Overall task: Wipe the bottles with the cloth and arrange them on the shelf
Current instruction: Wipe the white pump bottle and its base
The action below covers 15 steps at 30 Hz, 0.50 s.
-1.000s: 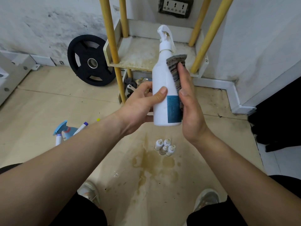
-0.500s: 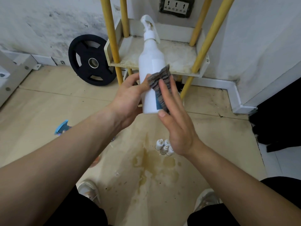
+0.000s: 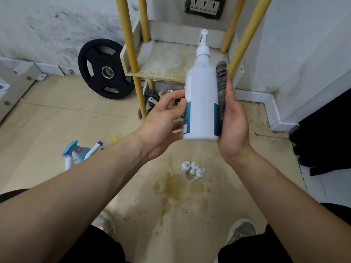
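I'm in a scruffy storage corner, perhaps of a home gym: a black weight plate (image 3: 106, 70) leans on the stained white wall (image 3: 47, 25), a wall socket (image 3: 204, 6) sits above a grimy shelf (image 3: 163, 63) on 4 yellow posts (image 3: 129, 44), and the beige floor (image 3: 57, 118) is blotched brown.

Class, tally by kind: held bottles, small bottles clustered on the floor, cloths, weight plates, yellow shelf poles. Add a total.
Held bottle: 1
Small floor bottles: 4
Cloth: 1
Weight plate: 1
Yellow shelf poles: 4
Total: 11
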Tool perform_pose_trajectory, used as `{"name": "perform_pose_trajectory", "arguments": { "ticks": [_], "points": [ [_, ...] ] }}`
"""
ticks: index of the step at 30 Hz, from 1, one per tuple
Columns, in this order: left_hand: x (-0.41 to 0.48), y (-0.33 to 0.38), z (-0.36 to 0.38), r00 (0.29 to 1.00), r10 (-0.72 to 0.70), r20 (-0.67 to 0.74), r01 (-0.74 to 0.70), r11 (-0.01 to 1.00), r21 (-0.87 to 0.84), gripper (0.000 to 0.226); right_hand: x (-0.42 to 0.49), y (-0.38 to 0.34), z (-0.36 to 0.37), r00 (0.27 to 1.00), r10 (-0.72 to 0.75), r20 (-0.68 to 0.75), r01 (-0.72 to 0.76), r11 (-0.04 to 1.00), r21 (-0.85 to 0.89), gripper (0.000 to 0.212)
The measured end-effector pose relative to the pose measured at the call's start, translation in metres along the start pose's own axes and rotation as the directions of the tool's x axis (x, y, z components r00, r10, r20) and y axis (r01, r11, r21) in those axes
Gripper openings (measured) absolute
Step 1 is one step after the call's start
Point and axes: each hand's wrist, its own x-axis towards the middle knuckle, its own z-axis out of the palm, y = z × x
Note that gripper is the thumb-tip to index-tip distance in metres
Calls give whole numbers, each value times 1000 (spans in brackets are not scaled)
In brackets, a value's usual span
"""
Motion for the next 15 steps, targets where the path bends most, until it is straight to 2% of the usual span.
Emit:
{"name": "perform_pose_trajectory", "arguments": {
  "ticks": [5, 8, 12, 15],
  "points": [
    [0, -5, -1, 982, -78, 169, 100, 987, -123, 36, -4, -4, 1, 1000, 6, 31, -4, 996, -86, 62],
    [1, -7, -4, 967, -49, 251, 81, 990, -118, 40, -8, -3, 2, 996, -18, 83, 34, 980, -198, 65],
    [2, -1, -4, 989, 67, 133, -59, 997, -57, 40, -13, -4, 9, 987, -52, 151, 101, 936, -337, 69],
    [5, 6, -6, 994, 97, 57, -93, 994, -62, 41, -27, 3, 17, 975, -56, 216, 163, 840, -517, 65]
  ]
}}
